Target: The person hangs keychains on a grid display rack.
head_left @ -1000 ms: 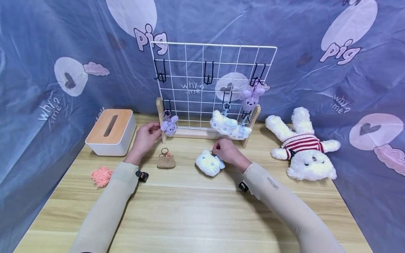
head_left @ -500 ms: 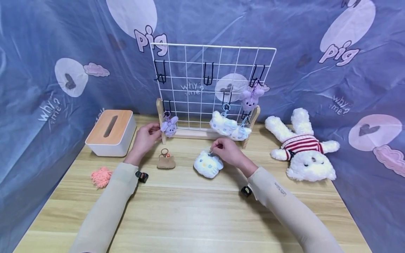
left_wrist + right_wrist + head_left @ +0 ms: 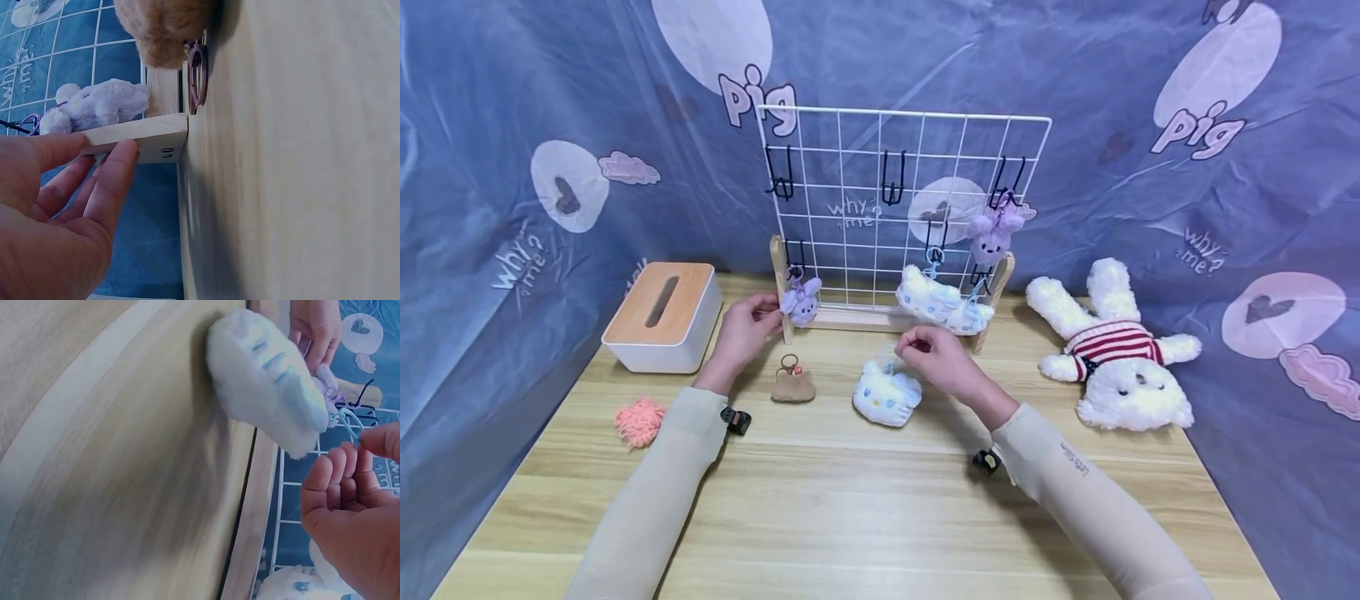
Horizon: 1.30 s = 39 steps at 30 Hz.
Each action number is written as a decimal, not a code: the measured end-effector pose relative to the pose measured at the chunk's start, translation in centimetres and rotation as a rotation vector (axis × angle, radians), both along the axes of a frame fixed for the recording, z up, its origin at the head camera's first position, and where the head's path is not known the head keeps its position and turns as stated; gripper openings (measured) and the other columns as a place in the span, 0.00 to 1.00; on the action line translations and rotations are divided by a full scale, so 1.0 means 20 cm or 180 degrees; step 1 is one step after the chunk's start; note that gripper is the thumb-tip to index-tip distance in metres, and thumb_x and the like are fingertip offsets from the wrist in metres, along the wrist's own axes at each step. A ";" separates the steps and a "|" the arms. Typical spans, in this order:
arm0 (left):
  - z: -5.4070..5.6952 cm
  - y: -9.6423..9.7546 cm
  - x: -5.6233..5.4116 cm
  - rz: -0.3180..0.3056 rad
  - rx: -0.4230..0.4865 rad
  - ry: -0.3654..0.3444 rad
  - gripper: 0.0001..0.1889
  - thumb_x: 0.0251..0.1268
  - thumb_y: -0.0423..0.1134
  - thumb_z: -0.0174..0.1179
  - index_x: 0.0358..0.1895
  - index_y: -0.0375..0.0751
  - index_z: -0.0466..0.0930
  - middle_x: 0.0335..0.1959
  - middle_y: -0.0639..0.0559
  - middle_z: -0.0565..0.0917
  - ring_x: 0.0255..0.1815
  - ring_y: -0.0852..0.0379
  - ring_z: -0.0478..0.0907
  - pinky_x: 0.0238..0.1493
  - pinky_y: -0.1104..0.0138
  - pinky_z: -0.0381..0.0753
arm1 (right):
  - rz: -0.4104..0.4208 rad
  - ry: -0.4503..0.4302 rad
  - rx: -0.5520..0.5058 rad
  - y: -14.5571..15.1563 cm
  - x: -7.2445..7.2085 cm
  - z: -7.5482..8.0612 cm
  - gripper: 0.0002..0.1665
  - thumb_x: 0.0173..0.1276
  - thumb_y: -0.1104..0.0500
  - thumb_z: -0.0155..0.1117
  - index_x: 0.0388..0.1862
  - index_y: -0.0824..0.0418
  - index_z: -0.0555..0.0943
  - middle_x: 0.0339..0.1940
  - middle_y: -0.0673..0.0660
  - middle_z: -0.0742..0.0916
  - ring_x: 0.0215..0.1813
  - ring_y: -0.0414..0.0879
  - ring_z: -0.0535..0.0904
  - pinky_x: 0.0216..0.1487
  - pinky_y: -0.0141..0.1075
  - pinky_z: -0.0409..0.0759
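Note:
My right hand (image 3: 936, 357) pinches the light blue loop (image 3: 350, 420) of a white and blue cat-face plush keychain (image 3: 887, 396). The plush hangs from it, close over the table. My left hand (image 3: 748, 329) grips the left wooden leg (image 3: 140, 132) of a white wire grid rack (image 3: 880, 220) between thumb and fingers. Beside those fingers a purple plush keychain (image 3: 802, 303) hangs from a low black hook. A brown plush keychain (image 3: 793, 386) with a ring lies on the table between the hands.
Another purple plush (image 3: 991, 240) and white-blue plushes (image 3: 927, 293) hang at the rack's right. Black hooks (image 3: 892, 179) are on the grid. A tissue box (image 3: 664, 321) and pink fluffy item (image 3: 640, 422) stand left; a white teddy bear (image 3: 1131, 392) lies right.
My right hand has drawn the cat-face plush slightly left and toward me, and its light blue loop now shows below the fingers. The left hand stays on the rack leg.

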<state>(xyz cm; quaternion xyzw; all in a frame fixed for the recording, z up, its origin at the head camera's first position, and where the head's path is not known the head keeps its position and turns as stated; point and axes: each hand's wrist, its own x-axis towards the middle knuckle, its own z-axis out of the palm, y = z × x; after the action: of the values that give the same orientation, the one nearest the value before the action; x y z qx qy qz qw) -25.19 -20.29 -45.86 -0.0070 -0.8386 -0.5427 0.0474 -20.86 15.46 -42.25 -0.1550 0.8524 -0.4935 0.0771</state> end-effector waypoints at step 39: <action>0.00 -0.01 0.00 -0.0009 -0.0048 0.0001 0.21 0.84 0.34 0.61 0.71 0.25 0.81 0.63 0.27 0.88 0.58 0.38 0.89 0.45 0.82 0.91 | 0.0061 0.0420 -0.0816 -0.10 -0.03 0.52 0.03 0.75 0.65 0.66 0.41 0.61 0.87 0.32 0.48 0.88 0.36 0.43 0.82 0.36 0.28 0.80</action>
<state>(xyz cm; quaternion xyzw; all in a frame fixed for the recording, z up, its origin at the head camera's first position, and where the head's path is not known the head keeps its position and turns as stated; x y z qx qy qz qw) -25.27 -20.45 -45.96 -0.0087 -0.8427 -0.5363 0.0468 -21.47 13.44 -31.89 -0.2037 0.7840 -0.5863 0.0052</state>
